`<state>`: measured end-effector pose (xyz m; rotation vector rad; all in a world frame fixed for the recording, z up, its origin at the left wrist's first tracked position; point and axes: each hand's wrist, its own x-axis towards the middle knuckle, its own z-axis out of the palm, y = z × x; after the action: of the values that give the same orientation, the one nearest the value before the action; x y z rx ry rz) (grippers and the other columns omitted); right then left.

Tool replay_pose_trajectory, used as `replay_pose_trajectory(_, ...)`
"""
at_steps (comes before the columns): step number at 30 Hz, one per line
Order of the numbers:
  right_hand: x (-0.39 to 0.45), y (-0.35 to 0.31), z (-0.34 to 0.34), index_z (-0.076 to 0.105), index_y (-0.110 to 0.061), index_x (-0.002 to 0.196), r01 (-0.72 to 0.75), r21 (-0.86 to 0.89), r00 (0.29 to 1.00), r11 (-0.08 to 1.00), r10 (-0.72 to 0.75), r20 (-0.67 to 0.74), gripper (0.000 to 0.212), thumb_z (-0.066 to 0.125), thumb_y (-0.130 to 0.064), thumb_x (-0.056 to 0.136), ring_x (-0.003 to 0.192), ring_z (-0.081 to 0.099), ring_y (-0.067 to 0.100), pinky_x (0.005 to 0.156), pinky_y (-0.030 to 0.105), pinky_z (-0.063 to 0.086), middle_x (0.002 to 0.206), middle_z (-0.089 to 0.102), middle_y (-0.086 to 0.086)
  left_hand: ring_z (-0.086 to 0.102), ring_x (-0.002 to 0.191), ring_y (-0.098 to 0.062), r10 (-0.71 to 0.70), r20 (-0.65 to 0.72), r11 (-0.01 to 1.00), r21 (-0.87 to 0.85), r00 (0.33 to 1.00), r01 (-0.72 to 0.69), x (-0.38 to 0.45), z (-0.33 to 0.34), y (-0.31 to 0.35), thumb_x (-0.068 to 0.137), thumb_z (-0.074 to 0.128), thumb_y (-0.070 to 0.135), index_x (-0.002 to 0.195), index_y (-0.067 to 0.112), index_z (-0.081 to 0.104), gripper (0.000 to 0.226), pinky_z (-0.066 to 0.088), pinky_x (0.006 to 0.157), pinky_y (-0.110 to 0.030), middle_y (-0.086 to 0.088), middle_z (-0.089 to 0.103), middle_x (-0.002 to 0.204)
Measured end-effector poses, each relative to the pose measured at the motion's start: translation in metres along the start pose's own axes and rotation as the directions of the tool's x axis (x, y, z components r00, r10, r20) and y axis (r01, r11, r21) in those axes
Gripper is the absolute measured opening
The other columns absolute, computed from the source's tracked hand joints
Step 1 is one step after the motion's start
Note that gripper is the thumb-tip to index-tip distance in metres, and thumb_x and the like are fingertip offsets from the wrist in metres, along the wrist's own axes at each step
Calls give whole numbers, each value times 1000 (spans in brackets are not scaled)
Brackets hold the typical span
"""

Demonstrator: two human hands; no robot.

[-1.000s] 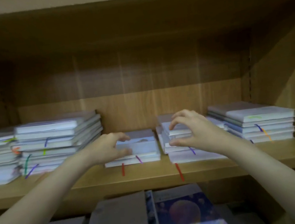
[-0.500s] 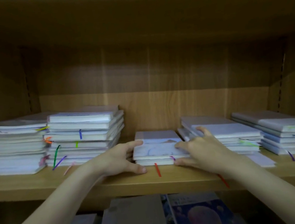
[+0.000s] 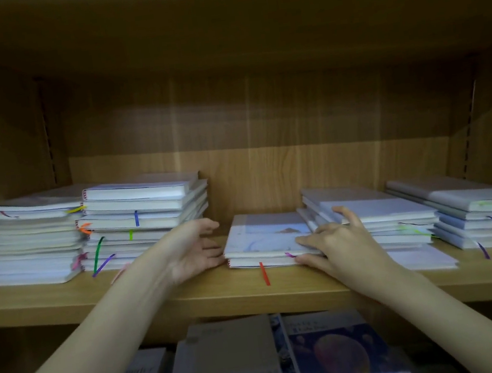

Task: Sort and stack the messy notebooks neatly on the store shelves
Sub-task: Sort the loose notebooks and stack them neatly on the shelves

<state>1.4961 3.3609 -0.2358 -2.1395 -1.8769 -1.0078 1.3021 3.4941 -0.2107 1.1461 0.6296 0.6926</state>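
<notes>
White-paged pale-blue-covered low notebook stack (image 3: 265, 242) trails a red ribbon (image 3: 264, 274); at nine o'clock, tall white notebook stack (image 3: 141, 217) shows green, blue, purple ribbons; light-brown woodgrain shelf (image 3: 189, 289).

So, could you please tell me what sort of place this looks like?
Probably a stationery or book shop. A wooden shelf carries several stacks of near-identical notebooks with coloured ribbon markers, and more covers are laid out face up on the lower shelf. Both hands are at a small pile.

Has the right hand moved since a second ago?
Yes. The right hand came down off the stack beside it and leftward, onto the short middle stack.
</notes>
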Motion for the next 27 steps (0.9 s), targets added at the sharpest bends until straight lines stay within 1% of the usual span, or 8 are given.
replay_pose_trajectory(3, -1, 1, 2, 60, -27, 121, 16, -3, 999, 1000, -16, -35, 61, 16, -61, 94, 114, 54, 11, 106, 30, -4, 114, 66, -5, 54, 86, -27, 23, -102, 1000, -6, 995, -23, 4, 13, -2, 97, 38, 2, 118, 3, 44, 22, 45, 71, -34, -20, 53, 107)
replay_pose_trajectory(6, -3, 3, 3, 59, -27, 122, 17, 37, 999, 999, -15, -45, 50, 25, -55, 98, 115, 53, 11, 108, 30, -2, 115, 66, -4, 53, 75, -18, 55, -160, 997, 69, 986, -45, 10, 20, -8, 95, 40, -4, 90, -1, 53, 14, 46, 67, -25, -14, 55, 86)
replay_pose_trajectory(10, -5, 4, 4, 58, -27, 123, 24, 58, 998, 998, -21, -56, 45, 32, -52, 97, 116, 52, 10, 108, 29, -2, 116, 65, -4, 57, 83, -19, 81, -121, 995, 64, 989, -73, 7, 25, -9, 95, 47, 3, 116, -2, 53, 22, 50, 78, -30, -15, 59, 105)
replay_pose_trajectory(15, -6, 8, 10, 62, -25, 119, 20, 74, 993, 997, -11, -120, 53, 34, -60, 93, 112, 56, 13, 109, 29, 1, 110, 67, -2, 59, 93, -33, -4, 16, 998, -63, 1000, 5, -8, 34, 1, 97, 43, 5, 100, 5, 55, 13, 48, 69, -52, -20, 56, 108)
replay_pose_trajectory(17, -7, 5, 9, 71, -18, 104, 31, 99, 988, 995, -15, -155, 66, 29, -65, 84, 100, 63, 17, 107, 30, 8, 97, 71, 2, 59, 87, -32, 7, 0, 999, -49, 1000, -7, -13, 34, -1, 96, 40, -3, 98, 2, 54, 15, 46, 71, -53, -21, 56, 99)
replay_pose_trajectory(19, -9, 8, 13, 75, -15, 89, 64, 188, 967, 980, -14, -254, 63, 36, -63, 78, 90, 68, 20, 104, 34, 19, 86, 73, 2, 58, 90, -33, 19, -20, 999, -45, 1000, -19, -18, 31, -3, 94, 39, -8, 93, -4, 52, 13, 45, 76, -52, -21, 56, 93)
replay_pose_trajectory(23, -14, -1, 8, 76, -17, 91, 75, 232, 947, 970, 4, -320, 52, 45, -57, 79, 94, 68, 18, 98, 32, 30, 88, 74, -3, 63, 84, -30, 65, -33, 997, -29, 997, -66, -32, 18, -3, 92, 42, -8, 100, -4, 54, 15, 54, 64, -41, -20, 62, 94)
replay_pose_trajectory(27, -11, -23, -3, 69, -12, 94, 61, 311, 965, 949, 23, -261, 49, 36, -48, 92, 81, 63, 27, 71, 34, 45, 81, 68, 7, 63, 81, -31, 73, -84, 997, -18, 994, -75, -41, 12, 5, 93, 50, 2, 101, 0, 53, 9, 58, 51, -37, -20, 61, 93)
